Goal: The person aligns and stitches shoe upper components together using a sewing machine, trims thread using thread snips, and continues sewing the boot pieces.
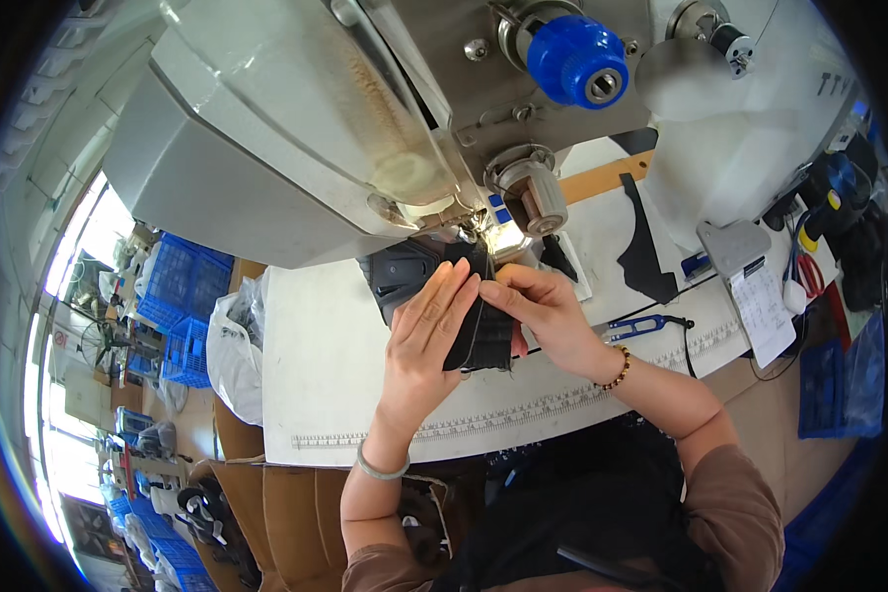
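A dark fabric piece [483, 340] lies on the white sewing table, its far end at the lit needle area of a large sewing machine [286, 128]. Flat on the fabric's left side rests my left hand [427, 331], its fingers stretched out toward the needle. My right hand [555, 314] pinches the fabric's right edge between thumb and forefinger, close to the needle. A black moulded part [402, 271] sits just left of the fabric, partly behind my left fingers. The needle tip and the fabric beneath my hands are hidden.
On the right of the table [345, 385] lie a cut black piece [644, 252], a blue-handled tool [641, 324] and red-handled scissors [810, 276]. A white plastic bag [237, 350] hangs at the left edge. Below it stands an open cardboard box [301, 513]. Blue crates [183, 281] are stacked farther left.
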Demonstrator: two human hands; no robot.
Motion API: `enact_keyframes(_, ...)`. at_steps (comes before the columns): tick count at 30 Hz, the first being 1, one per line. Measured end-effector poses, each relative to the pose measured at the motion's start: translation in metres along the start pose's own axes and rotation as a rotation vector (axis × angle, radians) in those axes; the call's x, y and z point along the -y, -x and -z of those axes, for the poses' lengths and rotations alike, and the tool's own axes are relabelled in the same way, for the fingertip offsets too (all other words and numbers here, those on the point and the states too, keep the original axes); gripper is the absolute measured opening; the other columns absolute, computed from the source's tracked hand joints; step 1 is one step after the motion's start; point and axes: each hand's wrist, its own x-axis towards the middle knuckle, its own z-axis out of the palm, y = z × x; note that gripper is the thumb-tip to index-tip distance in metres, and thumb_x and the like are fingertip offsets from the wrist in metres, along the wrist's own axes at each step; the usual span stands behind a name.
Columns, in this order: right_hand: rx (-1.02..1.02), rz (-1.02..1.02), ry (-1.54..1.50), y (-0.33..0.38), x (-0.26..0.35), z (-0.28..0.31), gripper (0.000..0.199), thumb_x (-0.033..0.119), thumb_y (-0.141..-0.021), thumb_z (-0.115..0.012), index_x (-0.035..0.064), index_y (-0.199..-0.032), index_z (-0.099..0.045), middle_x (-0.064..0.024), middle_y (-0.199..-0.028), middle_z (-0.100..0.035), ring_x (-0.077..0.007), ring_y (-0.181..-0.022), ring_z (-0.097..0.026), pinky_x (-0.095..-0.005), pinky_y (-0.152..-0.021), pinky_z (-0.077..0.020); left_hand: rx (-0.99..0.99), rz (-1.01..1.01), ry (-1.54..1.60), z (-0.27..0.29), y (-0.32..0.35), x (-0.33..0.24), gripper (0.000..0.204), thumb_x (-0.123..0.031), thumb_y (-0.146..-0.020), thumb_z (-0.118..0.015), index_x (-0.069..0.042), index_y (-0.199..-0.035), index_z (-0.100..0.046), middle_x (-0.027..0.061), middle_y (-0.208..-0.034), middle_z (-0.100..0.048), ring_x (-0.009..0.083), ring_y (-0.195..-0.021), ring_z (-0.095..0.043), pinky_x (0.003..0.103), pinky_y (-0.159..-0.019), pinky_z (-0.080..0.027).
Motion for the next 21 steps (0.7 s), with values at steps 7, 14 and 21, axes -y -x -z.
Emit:
enact_keyframes(7,-0.057,-0.009,-0.013,0.000,0.000,-0.006,0.027,0.028,-0.090,-0.059,0.0060,-0.074,-0.057,0.0034,-0.056,-0.051,-0.0025,-0.043,-0.048,-0.0160,-0.037,-0.0346,-0.056,-0.045,0.012,-0.002,-0.006,0.008,0.065,0.009,-0.057,-0.061,-0.004,-0.120,-0.056,0.0093,-0.127,-0.053,0.0267,-0.117,-0.051,0.037,-0.093,-0.040)
enact_keyframes(14,-0.171,0.002,-0.058,0.002,0.001,-0.023,0.028,0.025,-0.091,-0.058,0.0036,-0.074,-0.057,0.0026,-0.056,-0.051,-0.0018,-0.041,-0.043,-0.0168,-0.036,-0.0322,-0.136,-0.031,0.076,-0.007,-0.005,0.015,0.053,0.004,-0.062,-0.064,-0.006,-0.114,-0.060,0.0082,-0.122,-0.058,0.0269,-0.115,-0.053,0.039,-0.095,-0.041)
enact_keyframes(21,-0.218,0.095,-0.012,-0.002,-0.012,-0.032,0.027,0.024,-0.091,-0.058,0.0031,-0.074,-0.056,0.0035,-0.054,-0.046,-0.0020,-0.040,-0.042,-0.0178,-0.035,-0.0301,-0.272,-0.030,0.068,-0.021,0.000,0.030,0.047,0.001,-0.065,-0.065,-0.007,-0.111,-0.062,0.0087,-0.118,-0.060,0.0271,-0.115,-0.053,0.045,-0.103,-0.035)
